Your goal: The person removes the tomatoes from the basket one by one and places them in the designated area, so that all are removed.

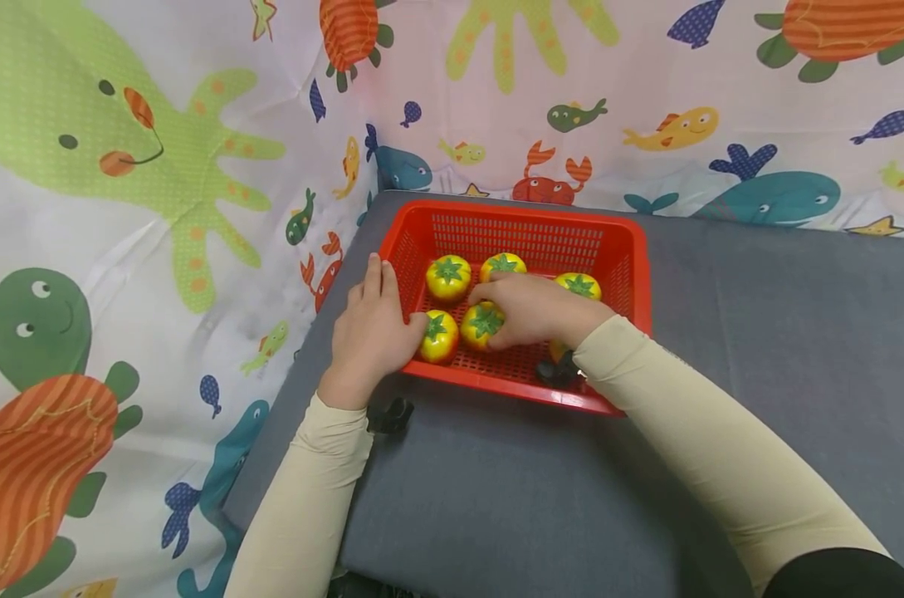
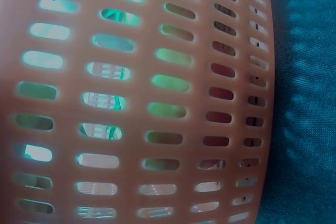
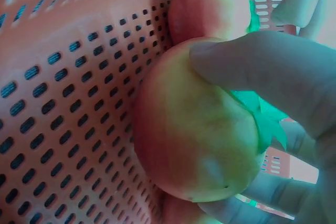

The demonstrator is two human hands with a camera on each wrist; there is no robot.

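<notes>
A yellow-and-red tomato (image 1: 481,325) is gripped by a person's right hand (image 1: 532,309) inside a red plastic basket (image 1: 489,384) set on a grey-covered table (image 1: 534,482). The tomato is held between thumb and fingers, as is shown close up by the right wrist camera, with its green leafy top turned toward the palm; whether it is raised off the basket floor cannot be told. The left hand (image 1: 375,328) is kept apart from the right, laid along the basket's left rim with fingers extended and thumb pointed inward. The thumb is set just beside a front-left tomato (image 1: 440,339); whether the two are touching cannot be told.

Behind the gripped fruit, a back-left tomato (image 1: 448,278), a back-middle tomato (image 1: 503,264) and a back-right tomato (image 1: 580,286) are lined up, the last two partly covered by the right hand. A front-right tomato (image 1: 559,350) is mostly hidden beneath the right wrist. Both forearms are covered by cream sleeves (image 1: 691,440), and a small black device (image 1: 389,415) is seen at the left wrist. The table is backed by a curtain (image 1: 437,83) printed with sea creatures.
</notes>
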